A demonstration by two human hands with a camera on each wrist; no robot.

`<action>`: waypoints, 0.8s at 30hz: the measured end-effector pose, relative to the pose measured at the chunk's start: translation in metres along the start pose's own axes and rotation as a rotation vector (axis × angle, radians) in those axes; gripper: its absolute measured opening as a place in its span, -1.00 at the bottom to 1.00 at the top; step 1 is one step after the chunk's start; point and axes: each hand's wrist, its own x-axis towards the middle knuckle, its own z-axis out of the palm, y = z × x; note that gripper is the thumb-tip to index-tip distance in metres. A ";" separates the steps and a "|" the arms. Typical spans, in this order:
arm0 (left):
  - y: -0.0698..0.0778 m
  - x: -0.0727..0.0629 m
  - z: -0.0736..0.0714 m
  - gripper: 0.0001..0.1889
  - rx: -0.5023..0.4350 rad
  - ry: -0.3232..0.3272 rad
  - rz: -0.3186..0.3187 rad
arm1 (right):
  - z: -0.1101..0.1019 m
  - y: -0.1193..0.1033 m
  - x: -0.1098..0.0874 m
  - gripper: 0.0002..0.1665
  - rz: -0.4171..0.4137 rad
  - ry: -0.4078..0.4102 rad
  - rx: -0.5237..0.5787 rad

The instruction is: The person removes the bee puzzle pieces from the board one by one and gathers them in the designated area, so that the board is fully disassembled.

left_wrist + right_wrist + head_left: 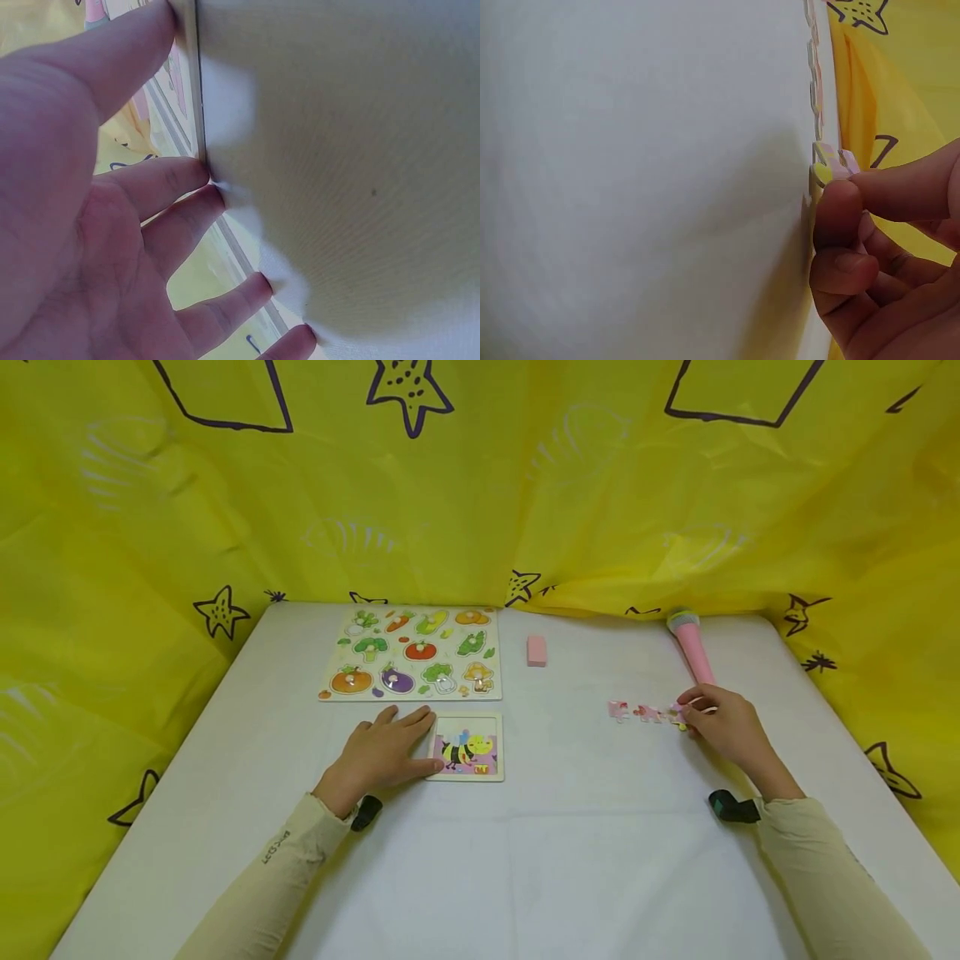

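A square bee puzzle (468, 753) in a pale wooden frame lies on the white table, its upper part without picture pieces. My left hand (381, 752) rests at its left side with fingers spread. In the left wrist view, the thumb and index fingertips touch the frame's edge (196, 82). Over to the right, my right hand (723, 727) pinches a small jigsaw piece (831, 161), pink with a yellow patch, between thumb and index finger. It is close over the tabletop. Beside it lie other pink jigsaw pieces (618, 710) in a short row.
Behind the bee puzzle sits a vegetable peg board (450, 664). A pink block (536, 651) stands right of the board. Beyond my right hand lies a pink toy microphone (693, 647). Yellow patterned cloth (480, 510) hangs along the table's back and sides.
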 end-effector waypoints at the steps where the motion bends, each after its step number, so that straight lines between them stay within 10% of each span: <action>1: 0.000 0.000 0.000 -0.11 0.001 0.001 0.001 | -0.001 0.001 0.000 -0.84 0.001 -0.004 -0.004; 24: 0.001 -0.002 0.000 -0.12 -0.003 0.013 0.009 | 0.000 0.002 0.010 -0.89 -0.081 -0.013 -0.153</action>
